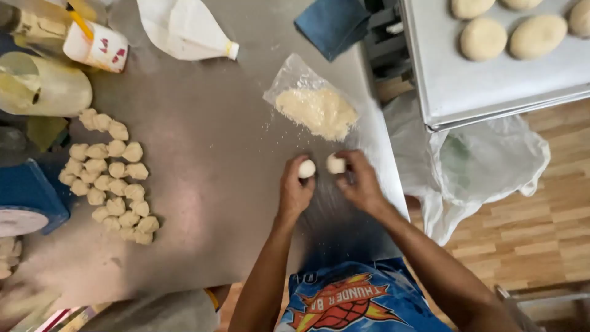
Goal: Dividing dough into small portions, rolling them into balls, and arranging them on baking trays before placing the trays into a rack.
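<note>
My left hand [295, 190] grasping a smooth round white dough ball [306, 168], my right hand [362, 184] grasping another pale dough ball [335, 164], on the dull steel table [209, 154], crumb-filled clear plastic bag [313, 106] just beyond

A steel tabletop [209, 184] carries a heap of small dough pieces [110, 178] at the left, an open plastic bag of pale crumbs [314, 107] (some scattered beside it), a white squeeze bottle [184, 31] lying flat, a blue cloth [332, 21], and a blue scale [27, 197].
</note>
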